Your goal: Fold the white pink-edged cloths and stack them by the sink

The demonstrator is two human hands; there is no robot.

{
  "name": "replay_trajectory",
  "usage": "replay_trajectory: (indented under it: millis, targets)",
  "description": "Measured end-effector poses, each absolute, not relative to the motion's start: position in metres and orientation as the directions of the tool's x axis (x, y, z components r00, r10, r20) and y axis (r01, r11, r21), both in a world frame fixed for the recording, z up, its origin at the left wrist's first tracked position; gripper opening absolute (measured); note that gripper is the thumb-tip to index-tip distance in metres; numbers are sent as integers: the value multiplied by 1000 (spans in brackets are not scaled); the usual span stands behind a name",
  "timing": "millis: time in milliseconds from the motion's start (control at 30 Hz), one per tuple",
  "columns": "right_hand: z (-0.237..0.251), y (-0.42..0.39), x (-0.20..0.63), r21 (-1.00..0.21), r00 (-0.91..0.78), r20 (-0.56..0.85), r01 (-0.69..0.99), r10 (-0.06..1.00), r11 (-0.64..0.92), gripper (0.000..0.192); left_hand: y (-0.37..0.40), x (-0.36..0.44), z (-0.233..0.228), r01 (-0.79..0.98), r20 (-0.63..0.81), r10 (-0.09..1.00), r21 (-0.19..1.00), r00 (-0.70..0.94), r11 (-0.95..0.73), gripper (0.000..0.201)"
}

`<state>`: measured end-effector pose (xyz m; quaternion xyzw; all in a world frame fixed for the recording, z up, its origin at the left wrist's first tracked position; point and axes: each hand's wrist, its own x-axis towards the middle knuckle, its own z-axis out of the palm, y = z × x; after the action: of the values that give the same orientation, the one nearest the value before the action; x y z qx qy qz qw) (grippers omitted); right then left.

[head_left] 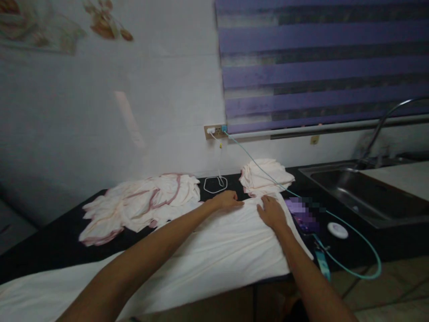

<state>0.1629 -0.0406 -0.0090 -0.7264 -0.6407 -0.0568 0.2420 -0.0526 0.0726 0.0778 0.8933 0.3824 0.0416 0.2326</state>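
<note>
A large white cloth point(217, 250) lies spread over the dark counter point(50, 243) in front of me. My left hand point(228, 200) rests on the cloth's far edge, fingers curled down onto the fabric. My right hand point(272, 211) lies flat on the same edge a little to the right, fingers apart and pressed on the cloth. Just beyond my hands sits a small folded stack of pale cloths point(266, 176). To the left lies a loose heap of pale cloths with pink trim point(144, 203).
A steel sink point(362, 192) with a curved tap point(385, 120) is set in the counter at right. A teal cable point(351, 232) runs from the wall socket point(216, 131) across the counter past a white round disc point(338, 230). A white cable coil point(215, 184) lies by the wall.
</note>
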Motion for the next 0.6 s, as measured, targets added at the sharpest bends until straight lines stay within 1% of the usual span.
replay_trajectory:
  millis: [100,200,333,400,500,600]
  targets:
    - [-7,-41,162,-302,183,384,951,905,-64,40,80,-38,71,645,-216,634,486,743,-590,33]
    - [-5,-41,161,-323,194,379,944,905,-68,40,85,-36,73,609,-244,594,568,767,-553,33]
    - [-5,-41,161,-342,203,398,938,895,-60,38,92,-45,84,603,-262,618,663,741,-443,38]
    - [-5,-40,161,-355,205,400,933,893,-55,38,95,-53,90,628,-313,630,686,711,-368,41]
    - [-6,-40,160,-374,219,392,925,894,-63,40,97,-70,101,668,-418,612,698,672,-257,43]
    - [-6,-40,160,-377,227,395,924,890,-68,41,95,-85,112,658,-438,614,731,657,-182,42]
